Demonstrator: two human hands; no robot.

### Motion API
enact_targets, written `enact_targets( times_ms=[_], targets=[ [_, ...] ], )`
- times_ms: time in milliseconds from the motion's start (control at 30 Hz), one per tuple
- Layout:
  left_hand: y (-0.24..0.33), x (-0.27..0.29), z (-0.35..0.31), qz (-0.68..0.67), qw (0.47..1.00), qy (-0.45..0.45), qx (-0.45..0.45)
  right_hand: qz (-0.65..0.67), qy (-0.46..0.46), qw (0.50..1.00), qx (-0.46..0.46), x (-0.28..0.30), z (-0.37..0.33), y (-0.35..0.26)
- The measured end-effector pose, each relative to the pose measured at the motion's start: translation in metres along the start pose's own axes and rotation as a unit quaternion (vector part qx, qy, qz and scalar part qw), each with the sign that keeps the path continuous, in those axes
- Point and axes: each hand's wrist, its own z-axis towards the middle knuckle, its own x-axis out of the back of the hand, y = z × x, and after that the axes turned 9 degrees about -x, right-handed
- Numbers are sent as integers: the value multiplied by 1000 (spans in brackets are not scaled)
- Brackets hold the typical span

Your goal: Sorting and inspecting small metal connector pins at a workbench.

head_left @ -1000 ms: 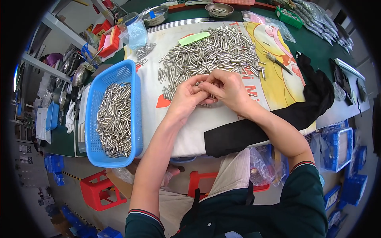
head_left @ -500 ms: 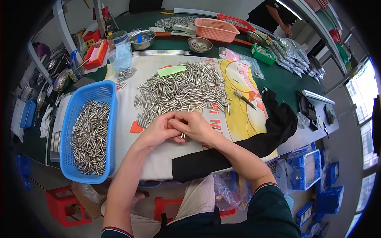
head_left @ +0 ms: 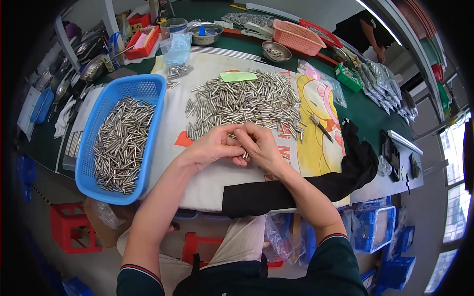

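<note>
Centrally, over the near part of a printed cloth [head_left: 197, 195], the left hand [head_left: 216, 145] and the right hand [head_left: 262, 148] are brought together, with fingers bent inward and fingertips meeting. Between them a short metal pin [head_left: 245, 155] is partly seen, its end showing below the fingers; by which hand it is gripped, and how many more are enclosed, cannot be told, as the palms are hidden.

Just beyond the hands, a broad loose pile of metal pins [head_left: 252, 103] is spread on the cloth, and a light green slip [head_left: 238, 76] is laid on its far left part. To the left, a blue perforated basket [head_left: 159, 108] is partly filled with similar pins. Near its far right corner, a clear bag [head_left: 179, 72] of small metal parts is placed.

Right of the pile, a dark-handled brush [head_left: 322, 128] is rested on the yellow print. Along the near right edge, a black cloth [head_left: 256, 198] is stretched, crossed above by the right forearm. Farther off, a steel bowl [head_left: 276, 51] and a pink basket [head_left: 298, 38] are set on the green tabletop.
</note>
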Motion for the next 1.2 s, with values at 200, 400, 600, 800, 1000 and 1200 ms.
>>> enact_targets(
  times_ms=[200, 400, 600, 800, 1000, 1200],
  targets=[
    [-1, 4, -2, -16, 1000, -13, -14, 143, 1, 987, -78, 5, 0, -4],
    [2, 11, -2, -49, 994, 40, -84, 508, -150, 809, -254, 17, 13, 7],
    [1, 11, -2, -43, 994, 73, -76, 626, -220, 708, -241, 19, 17, 12],
    [-1, 11, -1, -31, 996, 60, -65, 640, -213, 698, -241, 21, 17, 13],
    [-1, 13, -1, -33, 996, 57, -60, 625, -171, 719, -251, 19, 16, 10],
    [-2, 13, -1, -49, 996, 53, -58, 652, -155, 696, -259, 19, 14, 14]
  ],
)
